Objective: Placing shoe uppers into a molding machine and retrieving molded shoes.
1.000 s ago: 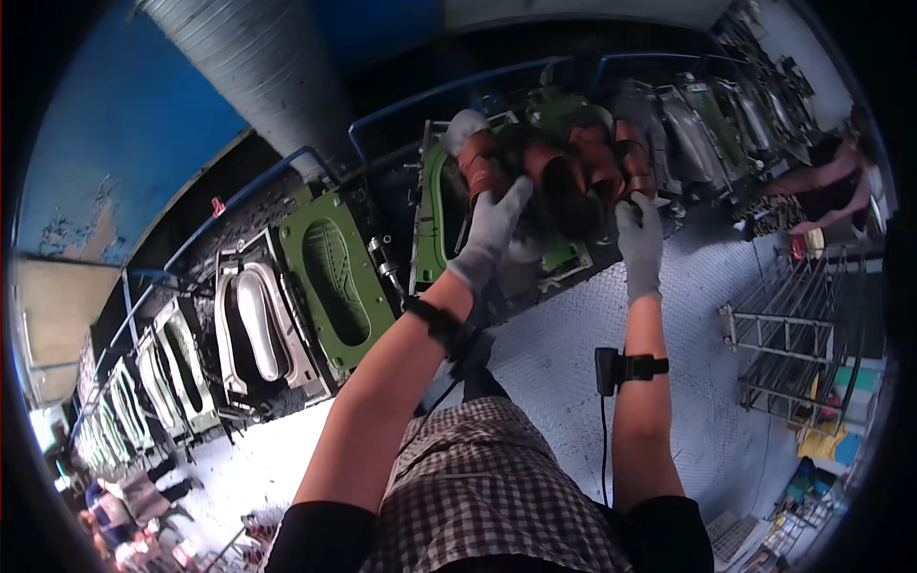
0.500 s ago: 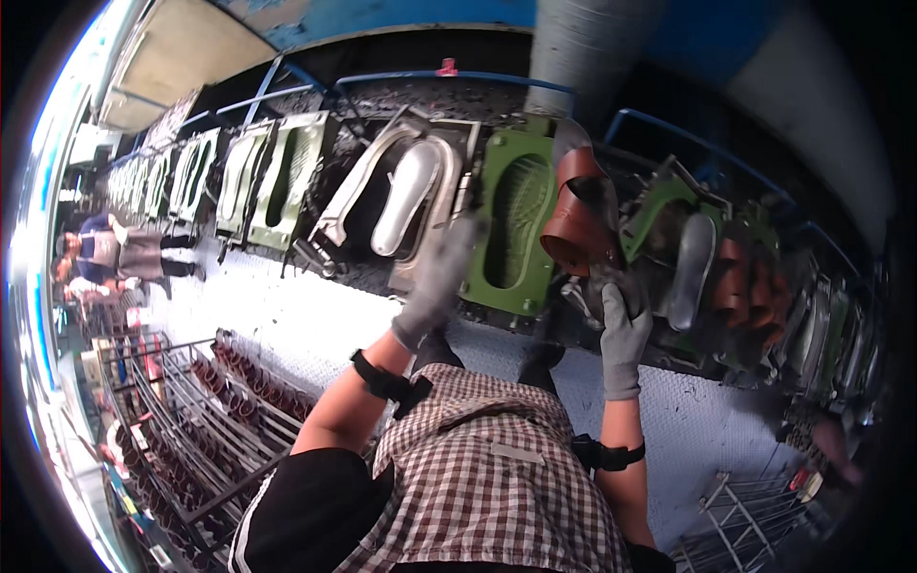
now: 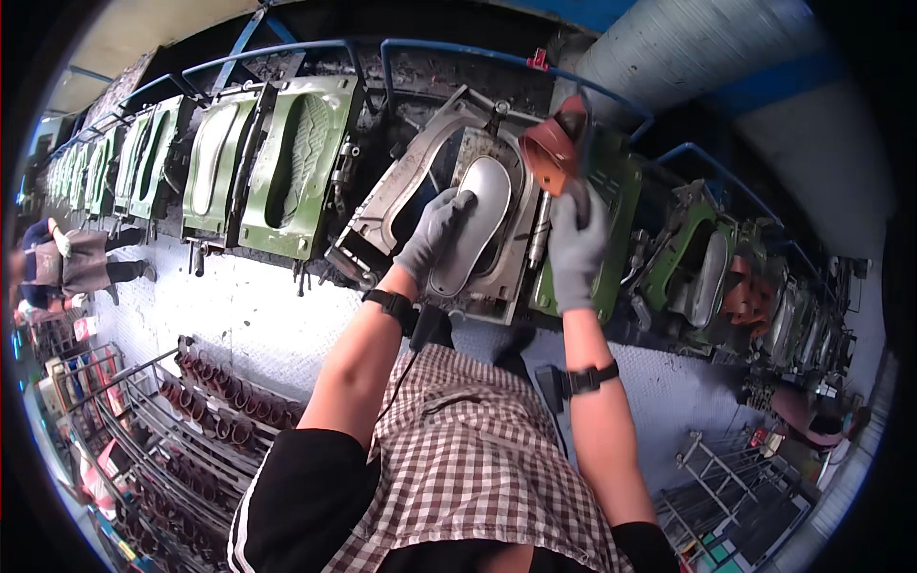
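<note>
A silver metal shoe last (image 3: 485, 215), shaped like a foot sole, tilts up from an opened grey metal mould (image 3: 387, 205) in front of me. My left hand (image 3: 432, 234), in a grey glove, grips the last's left edge. In my right hand (image 3: 580, 244), also gloved, is a reddish-brown sandal upper (image 3: 551, 151) with an open strap loop. It is raised just to the right of the last, apart from it. Behind my right hand lies a green sole mould (image 3: 616, 224), partly hidden by that hand.
Green moulds (image 3: 296, 162) run in a row to the left, and others stand to the right beside more brown uppers (image 3: 748, 291). Blue rails (image 3: 458, 53) edge the line's far side. A rack (image 3: 224, 401) with sandals stands lower left, and a person (image 3: 76, 258) is at far left.
My left hand has come to rest on the metal last. My right hand has brought the sandal upper across to the last's right side. The whole view has shifted.
</note>
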`<state>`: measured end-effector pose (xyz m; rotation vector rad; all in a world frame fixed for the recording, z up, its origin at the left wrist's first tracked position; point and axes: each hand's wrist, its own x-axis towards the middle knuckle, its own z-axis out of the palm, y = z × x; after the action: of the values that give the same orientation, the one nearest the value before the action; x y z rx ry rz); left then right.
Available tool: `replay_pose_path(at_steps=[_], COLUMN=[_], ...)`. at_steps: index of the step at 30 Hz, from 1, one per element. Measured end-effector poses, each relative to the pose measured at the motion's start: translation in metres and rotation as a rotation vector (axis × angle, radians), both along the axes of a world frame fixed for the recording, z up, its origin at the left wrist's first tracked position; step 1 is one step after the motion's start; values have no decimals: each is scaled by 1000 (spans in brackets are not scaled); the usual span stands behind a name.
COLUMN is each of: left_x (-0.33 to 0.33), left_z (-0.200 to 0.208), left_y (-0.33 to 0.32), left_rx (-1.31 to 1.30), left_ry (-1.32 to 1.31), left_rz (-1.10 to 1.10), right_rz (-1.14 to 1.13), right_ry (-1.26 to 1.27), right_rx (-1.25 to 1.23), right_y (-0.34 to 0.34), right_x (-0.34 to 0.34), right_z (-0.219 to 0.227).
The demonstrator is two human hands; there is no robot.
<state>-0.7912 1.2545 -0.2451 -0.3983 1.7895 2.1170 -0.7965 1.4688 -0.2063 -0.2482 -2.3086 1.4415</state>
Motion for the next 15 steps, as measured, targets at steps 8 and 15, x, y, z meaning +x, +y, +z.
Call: replay_pose_path(at_steps=[8, 15], left_x=[93, 88], left_z=[-26, -4], left_y=[-27, -45], left_rx=[-82, -3], left_ry=[35, 130], left_rz=[195, 124], right_rz=[766, 591], right_ry=[-200, -211], right_rx=[595, 21], right_y=[-91, -59], right_x=[63, 69], right_z=[-1, -16])
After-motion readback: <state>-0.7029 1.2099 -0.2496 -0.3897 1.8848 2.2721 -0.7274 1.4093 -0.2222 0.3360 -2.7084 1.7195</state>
